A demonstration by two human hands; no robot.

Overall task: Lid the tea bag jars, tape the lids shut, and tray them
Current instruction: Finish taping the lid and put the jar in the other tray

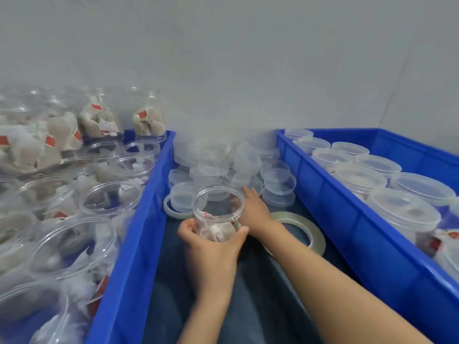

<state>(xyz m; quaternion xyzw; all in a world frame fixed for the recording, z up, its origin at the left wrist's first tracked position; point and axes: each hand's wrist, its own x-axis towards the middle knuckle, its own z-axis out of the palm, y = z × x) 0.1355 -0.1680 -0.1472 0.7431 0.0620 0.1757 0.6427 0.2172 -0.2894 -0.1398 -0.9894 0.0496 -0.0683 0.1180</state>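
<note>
My left hand (pixel 211 247) grips a clear open jar (pixel 217 212) with tea bags inside, held upright over the dark surface between two blue crates. My right hand (pixel 253 207) reaches past the jar with fingers stretched out, its fingertips touching a clear lid (pixel 255 183) at the near edge of a pile of loose lids (pixel 223 167). A roll of clear tape (pixel 300 228) lies flat under my right wrist. A second tape roll (pixel 173 211) lies to the left of the jar.
The blue crate on the left (pixel 139 232) holds several open jars of tea bags, some stacked. On the right, another blue crate (pixel 347 214) holds several lidded jars. A grey wall stands right behind the lids.
</note>
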